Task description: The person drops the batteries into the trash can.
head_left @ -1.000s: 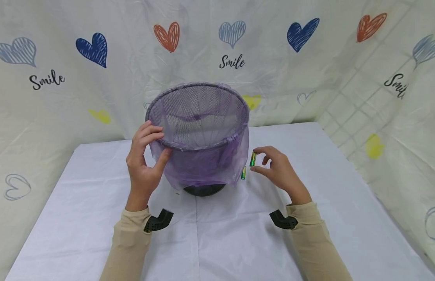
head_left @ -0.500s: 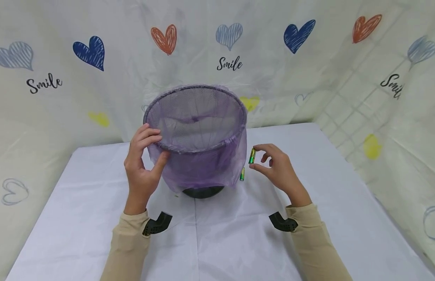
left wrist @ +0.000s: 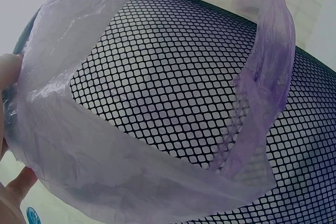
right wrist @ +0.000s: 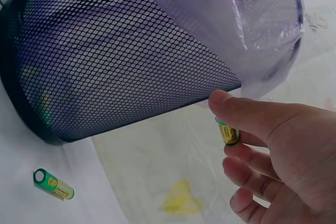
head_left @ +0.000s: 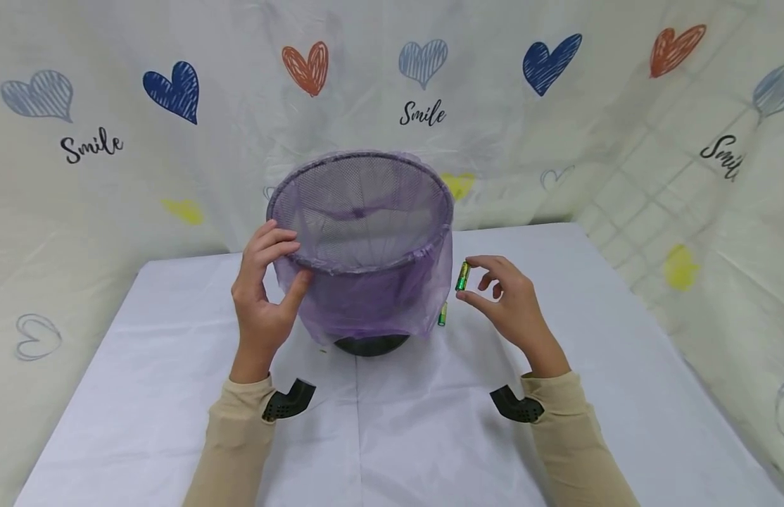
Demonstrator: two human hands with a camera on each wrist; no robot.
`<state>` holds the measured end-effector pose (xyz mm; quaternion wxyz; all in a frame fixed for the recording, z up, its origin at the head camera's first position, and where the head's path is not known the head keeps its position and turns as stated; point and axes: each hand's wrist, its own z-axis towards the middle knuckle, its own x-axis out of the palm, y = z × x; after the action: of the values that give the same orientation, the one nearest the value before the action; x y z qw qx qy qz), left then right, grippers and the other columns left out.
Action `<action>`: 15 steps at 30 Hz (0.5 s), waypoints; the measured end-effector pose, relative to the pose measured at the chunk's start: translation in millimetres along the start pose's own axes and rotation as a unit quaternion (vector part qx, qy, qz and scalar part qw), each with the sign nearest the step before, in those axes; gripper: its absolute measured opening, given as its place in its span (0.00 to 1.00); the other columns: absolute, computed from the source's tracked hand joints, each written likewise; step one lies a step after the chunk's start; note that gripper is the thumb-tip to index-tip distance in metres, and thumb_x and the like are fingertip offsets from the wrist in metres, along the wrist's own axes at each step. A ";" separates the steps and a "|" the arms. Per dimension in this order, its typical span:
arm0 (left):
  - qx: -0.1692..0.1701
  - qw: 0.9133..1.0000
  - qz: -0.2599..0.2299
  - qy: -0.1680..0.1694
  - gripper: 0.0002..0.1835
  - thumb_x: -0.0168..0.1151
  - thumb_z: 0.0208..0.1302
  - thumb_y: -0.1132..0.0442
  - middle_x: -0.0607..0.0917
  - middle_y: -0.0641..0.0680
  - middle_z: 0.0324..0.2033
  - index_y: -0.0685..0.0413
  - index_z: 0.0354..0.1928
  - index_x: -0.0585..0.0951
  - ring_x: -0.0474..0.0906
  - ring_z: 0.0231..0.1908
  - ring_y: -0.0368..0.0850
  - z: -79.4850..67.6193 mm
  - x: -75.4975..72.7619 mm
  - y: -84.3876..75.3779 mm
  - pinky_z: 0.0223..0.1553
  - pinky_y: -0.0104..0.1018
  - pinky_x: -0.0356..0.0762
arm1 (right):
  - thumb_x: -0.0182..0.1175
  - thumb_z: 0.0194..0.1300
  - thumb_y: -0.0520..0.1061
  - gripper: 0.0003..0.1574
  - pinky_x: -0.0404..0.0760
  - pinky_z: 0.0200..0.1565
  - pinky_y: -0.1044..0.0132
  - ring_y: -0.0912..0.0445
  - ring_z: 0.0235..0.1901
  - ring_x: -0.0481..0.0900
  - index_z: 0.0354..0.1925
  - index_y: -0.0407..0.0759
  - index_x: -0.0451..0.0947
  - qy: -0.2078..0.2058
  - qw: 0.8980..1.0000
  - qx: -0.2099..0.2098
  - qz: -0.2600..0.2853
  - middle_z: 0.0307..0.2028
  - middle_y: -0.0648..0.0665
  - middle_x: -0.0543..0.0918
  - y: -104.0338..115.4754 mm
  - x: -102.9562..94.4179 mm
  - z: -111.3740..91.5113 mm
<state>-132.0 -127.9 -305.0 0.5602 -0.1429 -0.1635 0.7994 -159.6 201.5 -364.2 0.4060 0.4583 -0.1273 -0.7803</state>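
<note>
A black mesh wastebasket (head_left: 371,345) stands on the table, lined with a purple plastic bag (head_left: 367,303) folded over its rim. My left hand (head_left: 264,299) grips the rim at its left, thumb outside and fingers over the edge. To the right of the basket, my right hand (head_left: 509,299) pinches a green and gold battery (head_left: 463,276) between thumb and forefinger, apart from the bag. Another battery (right wrist: 53,184) lies on the table near the basket's base at the right. In the right wrist view, the thumb partly hides the held battery.
A white cloth covers the table (head_left: 417,436). Behind it hangs a pale curtain (head_left: 360,105) printed with hearts and "Smile". A tiny unclear speck (head_left: 323,351) shows left of the basket's base. Green and yellow colour shows through the mesh low in the right wrist view.
My right hand has risen slightly with the battery, a little farther from the bag. The left hand and the basket stay in place; the head view shifts slightly.
</note>
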 end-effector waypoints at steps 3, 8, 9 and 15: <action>-0.002 1.000 0.003 0.001 0.24 0.63 0.64 0.55 0.78 0.74 0.43 0.76 0.41 0.77 0.71 0.63 0.60 0.5 0.7 -1.9 0.71 0.54 0.64 | 0.76 0.47 0.40 0.33 0.72 0.27 0.69 0.62 0.30 0.73 0.54 0.43 0.78 -0.006 1.000 -0.004 0.002 0.48 0.45 0.82 0.1 -1.5 0.0; 0.001 1.000 0.005 0.002 0.23 0.63 0.64 0.56 0.79 0.74 0.43 0.77 0.41 0.77 0.70 0.62 0.65 1.1 1.4 -2.1 0.71 0.54 0.65 | 0.76 0.48 0.40 0.33 0.71 0.27 0.71 0.55 0.30 0.75 0.55 0.43 0.78 -0.014 1.000 -0.005 -0.001 0.47 0.45 0.82 1.2 -3.6 0.0; 0.003 1.000 0.005 0.002 0.23 0.63 0.64 0.56 0.79 0.74 0.43 0.77 0.41 0.77 0.70 0.61 0.67 1.3 1.5 -2.0 0.71 0.54 0.65 | 0.76 0.48 0.40 0.33 0.71 0.27 0.71 0.55 0.30 0.75 0.55 0.44 0.78 -0.016 1.000 -0.005 -0.001 0.47 0.45 0.82 1.7 -4.0 -0.2; 0.008 1.000 -0.001 -0.003 0.23 0.64 0.63 0.55 0.79 0.73 0.43 0.76 0.42 0.78 0.68 0.58 0.74 -2.7 0.3 6.5 0.71 0.55 0.65 | 0.76 0.48 0.40 0.33 0.72 0.28 0.71 0.57 0.30 0.74 0.54 0.44 0.78 -0.024 1.000 -0.009 0.009 0.47 0.44 0.82 5.1 -4.3 -0.9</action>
<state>-136.5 -129.5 -310.3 0.5616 -0.1355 -0.1586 0.8007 -155.2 201.7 -359.1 0.4144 0.4346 -0.1342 -0.7883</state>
